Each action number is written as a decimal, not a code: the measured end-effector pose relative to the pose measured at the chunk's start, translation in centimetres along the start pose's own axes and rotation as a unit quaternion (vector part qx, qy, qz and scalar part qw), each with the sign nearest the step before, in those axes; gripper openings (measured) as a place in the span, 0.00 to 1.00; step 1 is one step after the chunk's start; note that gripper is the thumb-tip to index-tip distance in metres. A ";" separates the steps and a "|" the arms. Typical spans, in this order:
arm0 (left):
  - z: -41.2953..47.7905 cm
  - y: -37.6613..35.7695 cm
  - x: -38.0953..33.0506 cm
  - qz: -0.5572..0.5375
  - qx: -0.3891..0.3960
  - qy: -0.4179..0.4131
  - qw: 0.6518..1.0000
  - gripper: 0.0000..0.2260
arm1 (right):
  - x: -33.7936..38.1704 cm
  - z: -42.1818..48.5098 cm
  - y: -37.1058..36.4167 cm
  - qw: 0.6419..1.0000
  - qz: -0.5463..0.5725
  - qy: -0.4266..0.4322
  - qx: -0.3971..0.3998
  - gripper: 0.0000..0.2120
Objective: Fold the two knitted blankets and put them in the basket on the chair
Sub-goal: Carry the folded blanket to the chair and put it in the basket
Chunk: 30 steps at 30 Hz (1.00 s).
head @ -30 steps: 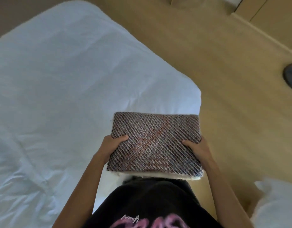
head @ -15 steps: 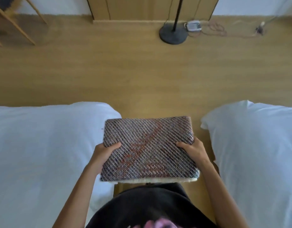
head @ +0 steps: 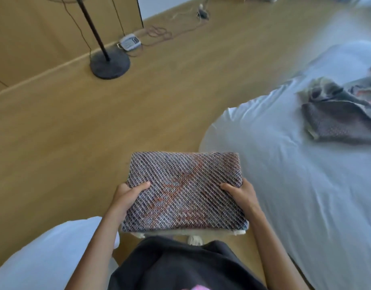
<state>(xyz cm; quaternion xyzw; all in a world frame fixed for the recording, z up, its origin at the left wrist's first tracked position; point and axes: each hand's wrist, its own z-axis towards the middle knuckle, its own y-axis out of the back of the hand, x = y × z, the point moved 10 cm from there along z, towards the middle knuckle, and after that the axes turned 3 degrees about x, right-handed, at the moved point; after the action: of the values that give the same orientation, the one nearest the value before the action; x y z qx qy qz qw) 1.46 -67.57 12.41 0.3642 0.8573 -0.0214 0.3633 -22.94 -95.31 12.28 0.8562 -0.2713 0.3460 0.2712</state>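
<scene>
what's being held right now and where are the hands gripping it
The folded blanket is held by its two short sides: the left hand grips the left edge and the right hand the right edge, thumbs on top.

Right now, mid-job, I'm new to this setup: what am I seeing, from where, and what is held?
No machine here: a person works with bare hands. The one picture comes from a wide-angle camera on their head, looking forward and down, so the arms enter from below. The left hand and right hand grip opposite sides of a folded knitted blanket, held over the wooden floor. On the white bed at right lies a second knitted blanket, rumpled and unfolded. A lamp base stands on the floor beyond. The basket and chair are not in view.
</scene>
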 end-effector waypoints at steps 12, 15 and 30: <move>18.5 -5.1 -22.8 0.115 0.144 -0.060 0.981 0.13 | 10.9 11.1 2.7 0.979 0.111 -0.038 -0.170 0.08; 21.7 -6.7 -27.3 0.145 0.159 -0.074 0.974 0.11 | 12.7 12.9 3.4 0.969 0.131 -0.055 -0.204 0.09; 35.8 -22.1 -47.0 0.257 0.227 -0.094 0.935 0.11 | 18.6 29.3 11.8 0.934 0.186 -0.103 -0.286 0.18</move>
<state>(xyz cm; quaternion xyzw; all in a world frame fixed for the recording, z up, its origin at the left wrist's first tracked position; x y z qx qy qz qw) 31.17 -123.17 11.09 0.6415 0.6684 -0.1556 0.3429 -6.15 -127.91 11.36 0.7072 -0.5401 0.2078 0.4061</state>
